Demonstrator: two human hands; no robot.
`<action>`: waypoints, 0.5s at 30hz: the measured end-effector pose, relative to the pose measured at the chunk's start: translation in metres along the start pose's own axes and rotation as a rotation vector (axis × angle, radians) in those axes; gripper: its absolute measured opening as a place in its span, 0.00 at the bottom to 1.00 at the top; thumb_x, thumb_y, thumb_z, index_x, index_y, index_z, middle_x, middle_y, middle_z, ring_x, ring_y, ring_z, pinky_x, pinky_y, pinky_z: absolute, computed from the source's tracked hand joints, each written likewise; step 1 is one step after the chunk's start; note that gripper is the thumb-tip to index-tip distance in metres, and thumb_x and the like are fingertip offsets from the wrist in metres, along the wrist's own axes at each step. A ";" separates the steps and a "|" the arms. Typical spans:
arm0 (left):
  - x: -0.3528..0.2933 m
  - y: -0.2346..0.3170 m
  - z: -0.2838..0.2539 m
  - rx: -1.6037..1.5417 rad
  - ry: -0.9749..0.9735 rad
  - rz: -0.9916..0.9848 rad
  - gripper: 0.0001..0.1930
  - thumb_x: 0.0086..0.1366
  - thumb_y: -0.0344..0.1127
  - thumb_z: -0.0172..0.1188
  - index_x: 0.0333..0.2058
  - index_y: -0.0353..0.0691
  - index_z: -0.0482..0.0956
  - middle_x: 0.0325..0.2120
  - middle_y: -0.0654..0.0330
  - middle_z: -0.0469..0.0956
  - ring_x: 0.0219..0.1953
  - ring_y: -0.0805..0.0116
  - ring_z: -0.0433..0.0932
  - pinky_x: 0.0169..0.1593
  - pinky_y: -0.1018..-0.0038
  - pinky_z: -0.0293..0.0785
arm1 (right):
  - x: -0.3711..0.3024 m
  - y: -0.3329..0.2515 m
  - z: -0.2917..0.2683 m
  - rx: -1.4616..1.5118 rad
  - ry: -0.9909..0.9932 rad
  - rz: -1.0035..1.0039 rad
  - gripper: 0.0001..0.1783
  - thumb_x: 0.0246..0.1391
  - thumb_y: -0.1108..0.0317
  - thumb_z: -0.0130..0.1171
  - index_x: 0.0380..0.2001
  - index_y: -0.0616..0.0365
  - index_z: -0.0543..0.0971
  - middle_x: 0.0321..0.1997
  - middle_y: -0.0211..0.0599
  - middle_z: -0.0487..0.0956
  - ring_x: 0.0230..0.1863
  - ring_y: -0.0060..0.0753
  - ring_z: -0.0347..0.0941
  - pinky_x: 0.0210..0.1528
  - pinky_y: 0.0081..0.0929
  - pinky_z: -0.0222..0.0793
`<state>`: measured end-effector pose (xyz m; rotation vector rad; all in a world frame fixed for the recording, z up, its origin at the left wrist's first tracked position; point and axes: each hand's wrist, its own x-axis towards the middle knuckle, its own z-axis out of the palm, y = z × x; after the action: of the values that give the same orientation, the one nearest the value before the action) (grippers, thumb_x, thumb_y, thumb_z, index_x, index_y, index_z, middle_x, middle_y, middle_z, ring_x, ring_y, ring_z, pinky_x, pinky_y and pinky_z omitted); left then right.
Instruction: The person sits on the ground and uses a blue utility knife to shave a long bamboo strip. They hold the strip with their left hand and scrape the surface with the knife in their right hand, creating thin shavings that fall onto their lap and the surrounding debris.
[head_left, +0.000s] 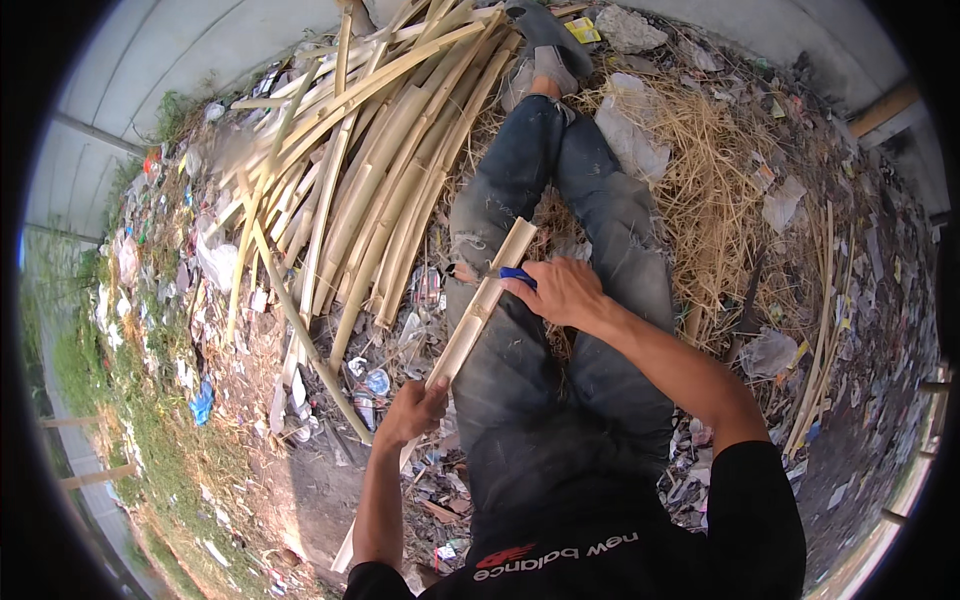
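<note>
A split bamboo strip (468, 332), hollow side up with pale inner walls, lies slantwise over my left thigh. Its lower end runs down past my left forearm. My left hand (414, 410) is closed round the strip below its middle. Higher up, my right hand (566, 290) is closed on a small blue tool (518, 277), which rests against the strip close to its upper end. Only the blue part shows; any blade is hidden, so I cannot tell the tool's exact kind.
Many split bamboo lengths (400, 170) are heaped ahead to the left. Dry straw-like shavings (715, 180) lie right of my outstretched legs (515, 360). Litter and plastic scraps cover the ground. A pale wall (190, 50) stands beyond, and thin bamboo strips (822, 340) lie far right.
</note>
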<state>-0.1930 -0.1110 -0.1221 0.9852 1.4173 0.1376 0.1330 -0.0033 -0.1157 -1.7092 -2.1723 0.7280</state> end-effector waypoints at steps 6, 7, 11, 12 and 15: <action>0.011 0.016 0.009 -0.060 -0.044 0.034 0.32 0.79 0.62 0.52 0.25 0.37 0.75 0.16 0.69 0.65 0.16 0.77 0.63 0.20 0.72 0.59 | 0.004 0.004 0.004 -0.090 0.021 -0.098 0.33 0.72 0.39 0.52 0.33 0.61 0.85 0.21 0.56 0.82 0.30 0.64 0.83 0.35 0.56 0.78; 0.012 0.011 0.010 -0.038 -0.031 0.052 0.32 0.79 0.62 0.52 0.25 0.37 0.75 0.16 0.69 0.66 0.16 0.77 0.63 0.20 0.73 0.59 | -0.001 0.004 0.009 -0.074 -0.012 -0.114 0.33 0.71 0.38 0.53 0.31 0.61 0.84 0.21 0.55 0.81 0.30 0.64 0.83 0.33 0.55 0.78; 0.005 0.013 0.005 -0.094 -0.043 -0.028 0.33 0.78 0.62 0.53 0.23 0.38 0.74 0.15 0.69 0.66 0.16 0.77 0.64 0.20 0.73 0.60 | 0.037 0.031 -0.036 -0.010 0.085 0.184 0.34 0.71 0.38 0.52 0.32 0.60 0.85 0.28 0.54 0.85 0.34 0.62 0.84 0.38 0.53 0.80; 0.006 0.018 0.005 -0.084 -0.048 -0.002 0.34 0.78 0.63 0.54 0.22 0.39 0.73 0.15 0.69 0.66 0.16 0.77 0.64 0.20 0.73 0.60 | 0.035 0.029 -0.028 0.011 0.080 0.172 0.34 0.71 0.38 0.51 0.32 0.60 0.85 0.28 0.55 0.85 0.34 0.63 0.84 0.38 0.54 0.80; 0.013 0.009 0.003 0.041 0.023 0.030 0.34 0.78 0.63 0.54 0.21 0.39 0.73 0.14 0.69 0.66 0.16 0.76 0.65 0.20 0.72 0.61 | 0.010 -0.001 -0.013 -0.002 -0.041 -0.027 0.33 0.72 0.39 0.51 0.34 0.61 0.86 0.28 0.59 0.84 0.36 0.64 0.84 0.39 0.55 0.80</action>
<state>-0.1830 -0.0988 -0.1265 1.0416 1.4317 0.1428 0.1362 0.0085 -0.1053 -1.6772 -2.2192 0.7604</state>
